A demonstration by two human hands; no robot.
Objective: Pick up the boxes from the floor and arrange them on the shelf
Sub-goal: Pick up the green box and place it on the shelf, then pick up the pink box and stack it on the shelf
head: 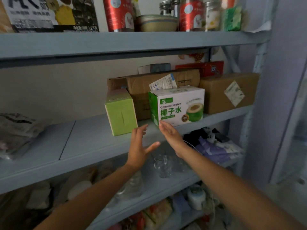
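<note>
A white and green coconut water box (pixel 179 107) stands on the middle shelf (pixel 93 140) of a grey-blue rack. A plain green box (pixel 121 113) stands just left of it. Behind them sit brown cardboard boxes (pixel 227 92), one at the right with a torn label. My right hand (pixel 169 133) is open, its fingertips touching the lower front corner of the coconut water box. My left hand (pixel 139 145) is open with fingers spread, held in front of the shelf edge between the two front boxes, holding nothing.
A plastic bag (pixel 16 128) lies at the shelf's left end. The top shelf holds red tins (pixel 118 14), a bowl (pixel 157 22) and jars. Glassware (pixel 162 165) and fabric items (pixel 214 143) fill the shelf below. The rack's upright (pixel 252 100) stands at right.
</note>
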